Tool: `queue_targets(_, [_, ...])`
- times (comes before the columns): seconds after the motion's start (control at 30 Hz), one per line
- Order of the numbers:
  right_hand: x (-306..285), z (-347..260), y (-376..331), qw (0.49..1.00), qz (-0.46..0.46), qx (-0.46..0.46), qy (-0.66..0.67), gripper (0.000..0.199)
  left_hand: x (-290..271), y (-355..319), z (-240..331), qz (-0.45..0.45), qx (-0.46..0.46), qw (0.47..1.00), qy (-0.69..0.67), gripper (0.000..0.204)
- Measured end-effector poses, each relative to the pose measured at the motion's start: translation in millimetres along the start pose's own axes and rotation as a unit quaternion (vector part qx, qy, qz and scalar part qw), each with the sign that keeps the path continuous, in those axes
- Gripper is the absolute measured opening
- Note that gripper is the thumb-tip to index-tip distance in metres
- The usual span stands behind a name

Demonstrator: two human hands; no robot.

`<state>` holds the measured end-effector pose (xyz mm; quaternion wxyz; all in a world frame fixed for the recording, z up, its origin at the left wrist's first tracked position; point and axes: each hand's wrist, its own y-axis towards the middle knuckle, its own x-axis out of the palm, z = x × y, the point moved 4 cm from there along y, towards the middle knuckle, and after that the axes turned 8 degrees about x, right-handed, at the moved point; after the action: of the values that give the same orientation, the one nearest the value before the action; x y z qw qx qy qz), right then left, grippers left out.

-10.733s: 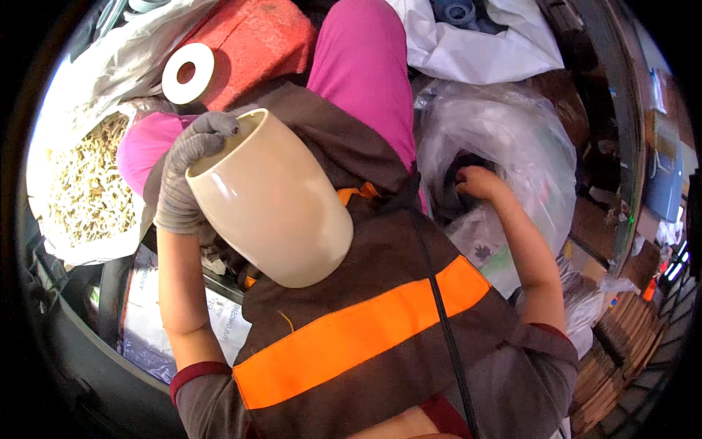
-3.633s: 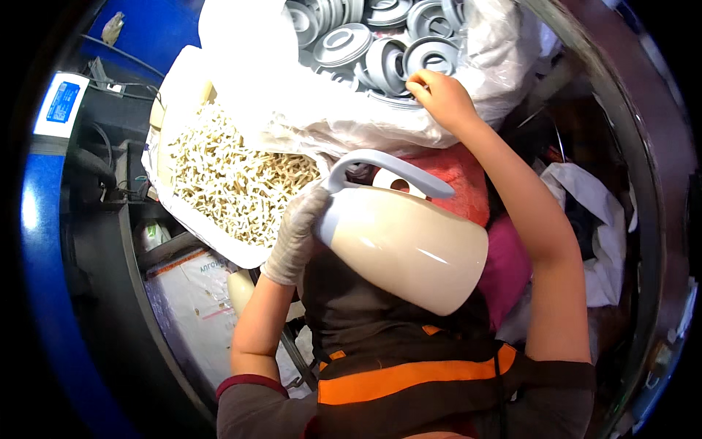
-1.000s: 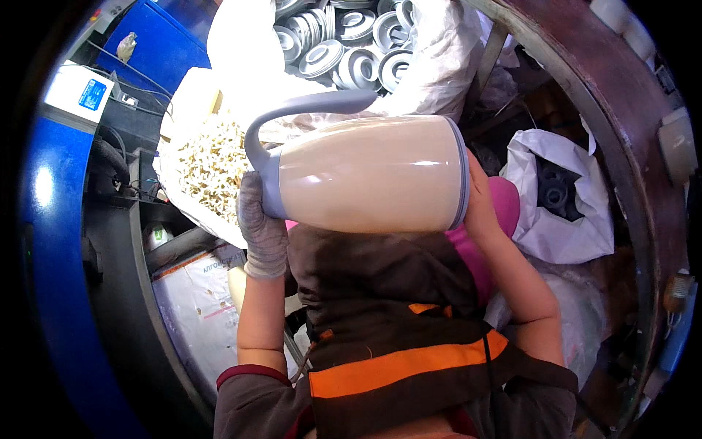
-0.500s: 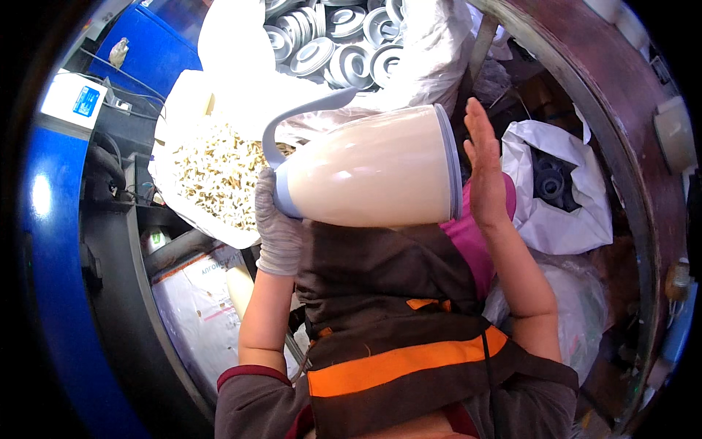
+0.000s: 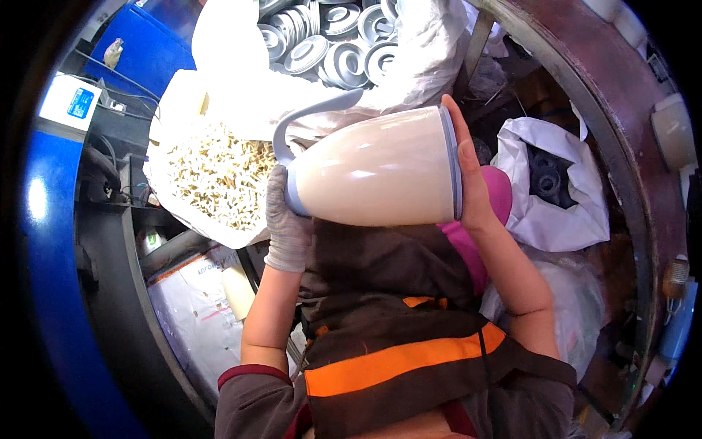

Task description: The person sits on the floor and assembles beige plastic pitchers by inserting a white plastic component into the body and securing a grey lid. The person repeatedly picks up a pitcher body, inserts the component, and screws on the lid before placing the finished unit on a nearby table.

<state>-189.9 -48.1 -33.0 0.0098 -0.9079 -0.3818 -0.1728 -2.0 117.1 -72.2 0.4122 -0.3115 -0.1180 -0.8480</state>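
Note:
A cream thermos jug [image 5: 373,168] with a grey-blue handle [image 5: 318,110] and rims lies on its side in the air before my lap. Its narrower end points left, the wide base right, and the handle curves up on the far side. My left hand [image 5: 287,230], in a light grey knitted glove, is closed around the narrow end; some fingers are hidden behind the jug. Bare and flat, my right hand [image 5: 474,179] has its palm against the base, with fingers stretched out along it.
A white sack of grey round lids [image 5: 344,62] stands at the far side. Left of the jug, another white sack holds many small pale pieces [image 5: 216,175]. A white bag [image 5: 592,219] with dark parts sits at right, near a curved brown edge [image 5: 614,110]. Blue machinery [image 5: 51,241] is at far left.
My right hand has come left, from just beside the jug's base onto it. The jug and my left hand have shifted slightly to the right.

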Motion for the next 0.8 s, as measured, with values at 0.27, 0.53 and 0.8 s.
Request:
queue_targets(0.27, [-54.5,-3.4,-6.2,0.981,0.121,-0.016,-0.149,0.069,-16.4,8.7,2.3,0.059,-0.072,0.994,-0.061,0.043])
queue_targets(0.53, [-27.1,-71.5,-23.3,0.909,-0.095,-0.132,-0.383,0.053,-18.7,28.3,25.3,0.005,-0.076,0.997,-0.008,0.045])
queue_targets(0.8, [-11.8,-45.0,-39.7,0.923,-0.049,-0.091,-0.372,0.064,-14.0,16.1,17.3,-0.005,-0.123,0.99,-0.071,0.044])
